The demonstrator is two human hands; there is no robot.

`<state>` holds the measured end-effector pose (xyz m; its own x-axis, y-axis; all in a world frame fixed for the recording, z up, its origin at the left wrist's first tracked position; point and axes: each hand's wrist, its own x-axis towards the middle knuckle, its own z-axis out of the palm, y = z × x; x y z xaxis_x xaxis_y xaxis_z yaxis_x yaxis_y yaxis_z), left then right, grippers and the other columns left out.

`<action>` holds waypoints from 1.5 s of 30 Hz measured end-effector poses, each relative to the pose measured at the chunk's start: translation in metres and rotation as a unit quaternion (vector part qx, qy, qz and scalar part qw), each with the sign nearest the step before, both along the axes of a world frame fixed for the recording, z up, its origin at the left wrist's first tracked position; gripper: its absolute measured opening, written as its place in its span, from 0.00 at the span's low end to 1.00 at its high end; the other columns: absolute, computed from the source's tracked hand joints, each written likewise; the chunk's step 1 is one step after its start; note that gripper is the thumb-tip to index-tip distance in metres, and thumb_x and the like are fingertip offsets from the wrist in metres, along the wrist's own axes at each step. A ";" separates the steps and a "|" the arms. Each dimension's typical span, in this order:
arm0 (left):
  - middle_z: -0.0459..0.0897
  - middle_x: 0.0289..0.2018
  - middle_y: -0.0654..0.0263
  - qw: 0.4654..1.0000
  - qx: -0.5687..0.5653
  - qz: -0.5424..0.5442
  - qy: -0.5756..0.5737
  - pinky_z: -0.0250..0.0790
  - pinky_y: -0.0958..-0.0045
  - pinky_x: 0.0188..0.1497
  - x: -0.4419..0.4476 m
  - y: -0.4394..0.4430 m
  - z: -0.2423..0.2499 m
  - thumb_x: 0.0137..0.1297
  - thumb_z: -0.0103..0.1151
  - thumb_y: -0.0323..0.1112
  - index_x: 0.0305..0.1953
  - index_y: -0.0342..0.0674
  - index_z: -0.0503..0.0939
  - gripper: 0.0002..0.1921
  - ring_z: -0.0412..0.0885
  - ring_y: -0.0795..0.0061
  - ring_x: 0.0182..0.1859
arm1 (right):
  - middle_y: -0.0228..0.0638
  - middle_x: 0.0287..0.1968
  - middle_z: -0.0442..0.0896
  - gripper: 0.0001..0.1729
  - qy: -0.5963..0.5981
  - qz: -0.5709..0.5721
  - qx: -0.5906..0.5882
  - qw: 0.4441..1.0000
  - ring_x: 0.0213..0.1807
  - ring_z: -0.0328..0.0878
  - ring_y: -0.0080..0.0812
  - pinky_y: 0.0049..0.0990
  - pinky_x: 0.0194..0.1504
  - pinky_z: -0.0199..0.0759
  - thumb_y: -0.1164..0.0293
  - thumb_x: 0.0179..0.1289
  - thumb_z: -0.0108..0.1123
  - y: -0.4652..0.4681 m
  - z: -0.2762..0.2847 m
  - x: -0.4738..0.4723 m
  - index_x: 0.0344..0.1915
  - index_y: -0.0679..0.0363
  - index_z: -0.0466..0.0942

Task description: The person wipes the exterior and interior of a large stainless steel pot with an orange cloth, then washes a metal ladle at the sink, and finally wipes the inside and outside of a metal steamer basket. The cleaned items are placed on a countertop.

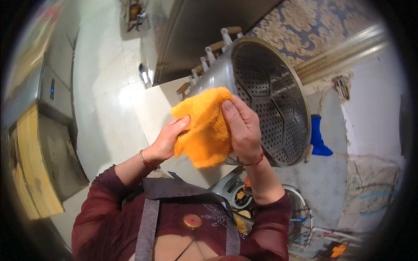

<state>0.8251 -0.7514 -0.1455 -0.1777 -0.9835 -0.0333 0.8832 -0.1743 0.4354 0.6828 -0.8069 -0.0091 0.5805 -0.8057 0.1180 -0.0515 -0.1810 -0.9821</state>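
Note:
An orange fluffy cloth [207,130] is spread between my two hands, in front of my chest. My left hand [166,137] pinches its left edge, thumb on top. At the cloth's upper right, my right hand [243,129] grips it between thumb and fingers. Just behind the cloth and to the right is a stack of metal steamers [212,80] with side handles. The perforated inner plate [271,104] of the nearest steamer faces the camera. Part of the stack's lower side is hidden by the cloth and my right hand.
At the left are a metal appliance [57,84] with a small blue display and a yellow wooden board [36,163]. A gas cylinder [233,189] stands low, near my right forearm. Pipes [308,225] run along the wall at lower right. A blue cloth or bag [318,138] lies beyond the steamer.

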 end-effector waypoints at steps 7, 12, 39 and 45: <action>0.81 0.51 0.62 0.994 0.070 0.067 0.055 0.74 0.68 0.55 0.032 -0.005 -0.036 0.70 0.56 0.36 0.58 0.35 0.71 0.19 0.80 0.69 0.53 | 0.38 0.49 0.81 0.17 0.239 -0.041 -0.101 0.965 0.46 0.78 0.24 0.22 0.51 0.71 0.69 0.73 0.49 -0.025 -0.004 -0.044 0.56 0.66 0.75; 0.80 0.51 0.64 0.992 0.082 0.080 -0.056 0.72 0.68 0.57 0.030 -0.055 -0.028 0.71 0.53 0.42 0.55 0.38 0.73 0.18 0.78 0.71 0.53 | 0.50 0.70 0.62 0.27 0.455 -0.184 -0.241 0.837 0.73 0.55 0.43 0.35 0.72 0.47 0.59 0.75 0.43 -0.079 -0.023 -0.142 0.67 0.62 0.65; 0.74 0.50 0.47 0.657 -0.128 0.389 -0.633 0.45 0.34 0.68 -0.113 -0.122 -0.051 0.62 0.54 0.50 0.56 0.45 0.75 0.24 0.67 0.37 0.57 | 0.48 0.77 0.44 0.36 0.573 -0.162 -0.207 0.777 0.79 0.37 0.46 0.39 0.75 0.30 0.53 0.76 0.34 -0.089 -0.061 -0.154 0.75 0.61 0.48; 0.59 0.70 0.55 0.649 -0.417 0.174 -0.612 0.46 0.49 0.72 -0.196 -0.042 -0.056 0.70 0.47 0.53 0.69 0.46 0.60 0.31 0.56 0.50 0.72 | 0.48 0.78 0.44 0.36 0.435 -0.101 -0.185 0.876 0.80 0.36 0.45 0.40 0.75 0.29 0.53 0.76 0.33 -0.102 -0.073 -0.179 0.75 0.62 0.48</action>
